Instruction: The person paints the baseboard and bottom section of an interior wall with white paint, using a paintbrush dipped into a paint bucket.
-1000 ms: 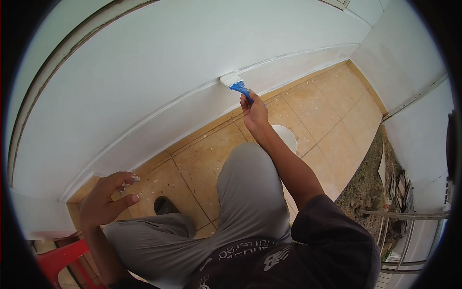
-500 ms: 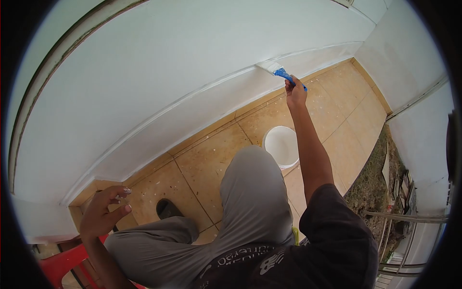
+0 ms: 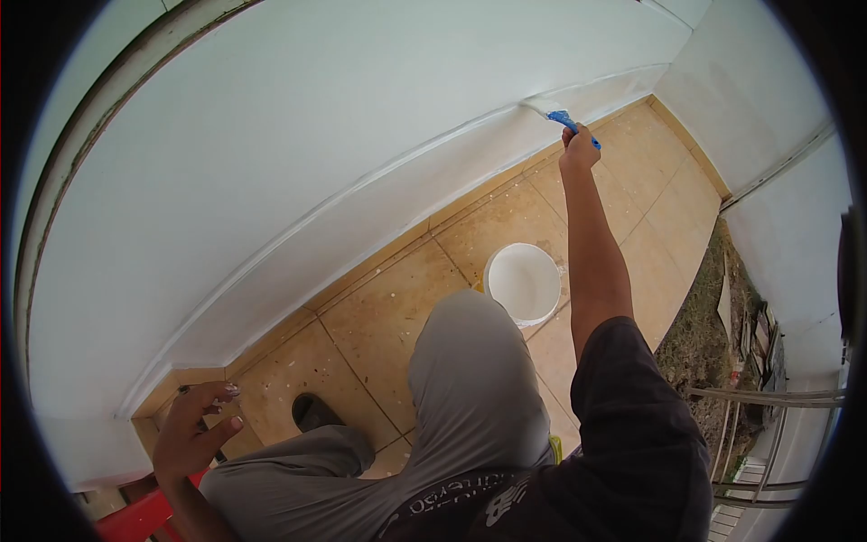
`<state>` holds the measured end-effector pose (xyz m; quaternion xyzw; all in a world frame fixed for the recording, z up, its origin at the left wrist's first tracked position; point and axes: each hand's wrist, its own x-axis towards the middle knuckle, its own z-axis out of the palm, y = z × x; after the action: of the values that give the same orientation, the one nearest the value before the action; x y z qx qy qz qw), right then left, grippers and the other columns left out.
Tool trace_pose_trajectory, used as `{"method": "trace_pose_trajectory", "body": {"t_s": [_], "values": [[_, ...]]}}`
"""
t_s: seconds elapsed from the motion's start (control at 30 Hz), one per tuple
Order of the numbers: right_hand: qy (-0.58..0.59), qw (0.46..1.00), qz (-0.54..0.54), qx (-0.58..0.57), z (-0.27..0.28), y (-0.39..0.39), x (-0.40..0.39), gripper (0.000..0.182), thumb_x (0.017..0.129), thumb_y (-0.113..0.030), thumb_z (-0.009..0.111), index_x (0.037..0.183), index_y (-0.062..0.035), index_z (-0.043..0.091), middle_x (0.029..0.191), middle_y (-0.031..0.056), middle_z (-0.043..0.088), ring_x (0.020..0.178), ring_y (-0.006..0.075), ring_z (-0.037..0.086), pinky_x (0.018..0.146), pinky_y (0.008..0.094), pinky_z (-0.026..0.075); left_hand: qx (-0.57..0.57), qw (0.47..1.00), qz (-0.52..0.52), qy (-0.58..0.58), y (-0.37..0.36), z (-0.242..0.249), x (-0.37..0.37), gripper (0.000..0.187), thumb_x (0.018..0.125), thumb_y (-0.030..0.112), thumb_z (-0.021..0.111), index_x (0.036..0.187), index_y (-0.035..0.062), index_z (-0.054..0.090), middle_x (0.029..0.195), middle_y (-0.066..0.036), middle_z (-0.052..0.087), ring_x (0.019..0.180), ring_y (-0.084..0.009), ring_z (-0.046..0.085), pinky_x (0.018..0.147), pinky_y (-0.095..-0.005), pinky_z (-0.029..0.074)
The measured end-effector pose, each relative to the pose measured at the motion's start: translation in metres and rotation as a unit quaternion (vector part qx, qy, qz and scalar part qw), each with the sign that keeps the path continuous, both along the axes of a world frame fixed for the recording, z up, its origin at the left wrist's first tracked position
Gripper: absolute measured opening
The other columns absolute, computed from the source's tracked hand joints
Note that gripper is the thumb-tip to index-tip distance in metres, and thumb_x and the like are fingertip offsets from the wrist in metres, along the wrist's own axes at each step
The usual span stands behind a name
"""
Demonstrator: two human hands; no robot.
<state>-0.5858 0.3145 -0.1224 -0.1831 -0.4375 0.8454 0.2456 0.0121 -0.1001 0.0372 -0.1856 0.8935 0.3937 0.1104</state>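
Observation:
My right hand (image 3: 580, 149) is closed round the blue handle of a paintbrush (image 3: 562, 118), arm stretched out. The white bristles touch the white wall (image 3: 361, 99) along the raised ledge above its lower strip. At the lower left, my left hand (image 3: 191, 432) is held in the air with fingers apart and bent, holding nothing; white paint marks its fingertips. A white bucket (image 3: 524, 282) with white inside stands on the floor beside my knee, below my right forearm.
Tan floor tiles (image 3: 379, 316) with paint specks run along the wall. A red plastic chair (image 3: 135, 517) is at the lower left, near my left arm. Metal railings (image 3: 768, 397) and a patch of ground (image 3: 709, 316) lie on the right. My sandalled foot (image 3: 316, 412) rests near the wall.
My right hand has moved the paintbrush right and farther along the ledge. My left hand has shifted slightly down, still with its fingers apart. The view has tilted a little.

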Motion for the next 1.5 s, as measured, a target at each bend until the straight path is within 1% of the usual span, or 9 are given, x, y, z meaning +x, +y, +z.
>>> {"method": "trace_pose_trajectory", "body": {"t_s": [0.07, 0.17, 0.37, 0.57, 0.8, 0.9, 1.13, 1.23, 1.5], "values": [[0.025, 0.999, -0.037, -0.003, 0.007, 0.005, 0.0, 0.013, 0.087, -0.007, 0.061, 0.086, 0.0053, 0.058, 0.072, 0.0097, 0.063, 0.058, 0.0159, 0.063, 0.055, 0.0236, 0.055, -0.002, 1.0, 0.003, -0.002, 0.0, 0.0, 0.0, 0.043, 0.079, 0.02, 0.076, 0.116, 0.0058, 0.06, 0.111, -0.01, 0.065, 0.102, -0.0219, 0.061, 0.087, -0.0358, 0.049], [0.028, 0.999, -0.028, 0.018, 0.002, 0.007, 0.003, 0.019, 0.088, -0.012, 0.059, 0.092, 0.0068, 0.061, 0.075, 0.0105, 0.064, 0.061, 0.0152, 0.062, 0.058, 0.025, 0.054, -0.003, 1.0, 0.004, -0.005, 0.0, -0.001, -0.002, 0.044, 0.079, 0.02, 0.076, 0.116, 0.0055, 0.06, 0.111, -0.01, 0.065, 0.102, -0.0222, 0.061, 0.087, -0.036, 0.049], [0.053, 0.995, 0.082, -0.01, -0.021, -0.032, 0.034, 0.015, 0.089, -0.01, 0.061, 0.097, 0.0032, 0.059, 0.077, 0.0095, 0.065, 0.063, 0.0158, 0.064, 0.061, 0.0245, 0.056, -0.008, 1.0, -0.004, -0.012, 0.002, 0.001, -0.009, 0.043, 0.078, 0.019, 0.076, 0.116, 0.0061, 0.06, 0.112, -0.01, 0.065, 0.102, -0.0224, 0.06, 0.086, -0.0359, 0.049], [0.059, 0.984, 0.161, -0.045, -0.032, -0.065, 0.089, 0.021, 0.091, -0.014, 0.06, 0.102, 0.0042, 0.061, 0.077, 0.0086, 0.064, 0.065, 0.0144, 0.062, 0.062, 0.0245, 0.053, 0.005, 1.0, -0.015, 0.005, 0.005, 0.001, -0.009, 0.042, 0.078, 0.016, 0.076, 0.117, 0.0072, 0.061, 0.112, -0.009, 0.065, 0.103, -0.0218, 0.06, 0.087, -0.0361, 0.049], [0.069, 0.937, 0.341, -0.005, -0.027, -0.061, 0.153, 0.023, 0.09, -0.012, 0.059, 0.103, 0.0054, 0.065, 0.076, 0.0093, 0.064, 0.065, 0.0142, 0.062, 0.059, 0.0233, 0.05, 0.009, 1.0, -0.003, -0.005, 0.003, 0.001, -0.006, 0.041, 0.08, 0.017, 0.076, 0.116, 0.0066, 0.061, 0.111, -0.008, 0.065, 0.103, -0.0196, 0.061, 0.087, -0.0342, 0.05], [0.063, 0.946, 0.319, 0.006, -0.029, -0.055, 0.126, 0.022, 0.091, -0.011, 0.058, 0.103, 0.0061, 0.064, 0.074, 0.0094, 0.064, 0.064, 0.0146, 0.062, 0.058, 0.0233, 0.05, 0.009, 1.0, 0.011, -0.025, 0.007, 0.004, -0.007, 0.04, 0.081, 0.018, 0.075, 0.116, 0.0059, 0.061, 0.109, -0.008, 0.066, 0.102, -0.0191, 0.061, 0.087, -0.034, 0.05], [0.021, 0.998, 0.056, -0.004, -0.014, -0.034, 0.058, 0.017, 0.088, -0.011, 0.061, 0.092, 0.0053, 0.062, 0.073, 0.008, 0.064, 0.062, 0.0148, 0.062, 0.058, 0.026, 0.053, -0.001, 1.0, 0.012, -0.009, 0.0, 0.0, 0.002, 0.041, 0.081, 0.019, 0.074, 0.117, 0.0052, 0.06, 0.11, -0.009, 0.065, 0.102, -0.0198, 0.061, 0.088, -0.0344, 0.05], [0.056, 0.998, 0.028, 0.001, -0.013, -0.044, 0.067, 0.019, 0.089, -0.012, 0.059, 0.095, 0.0058, 0.063, 0.072, 0.0081, 0.063, 0.062, 0.0156, 0.062, 0.059, 0.0265, 0.053, -0.01, 1.0, 0.009, -0.012, -0.001, 0.0, 0.003, 0.042, 0.08, 0.019, 0.075, 0.117, 0.0056, 0.06, 0.111, -0.009, 0.065, 0.103, -0.0202, 0.06, 0.088, -0.0345, 0.05], [0.044, 0.966, 0.253, 0.011, -0.024, -0.106, 0.183, 0.025, 0.093, -0.015, 0.058, 0.11, 0.0036, 0.062, 0.081, 0.0076, 0.065, 0.07, 0.0139, 0.062, 0.067, 0.0259, 0.052, -0.013, 1.0, -0.001, -0.004, 0.003, 0.001, 0.0, 0.041, 0.08, 0.017, 0.075, 0.117, 0.0065, 0.061, 0.111, -0.008, 0.065, 0.102, -0.0198, 0.06, 0.087, -0.0336, 0.05]]}}
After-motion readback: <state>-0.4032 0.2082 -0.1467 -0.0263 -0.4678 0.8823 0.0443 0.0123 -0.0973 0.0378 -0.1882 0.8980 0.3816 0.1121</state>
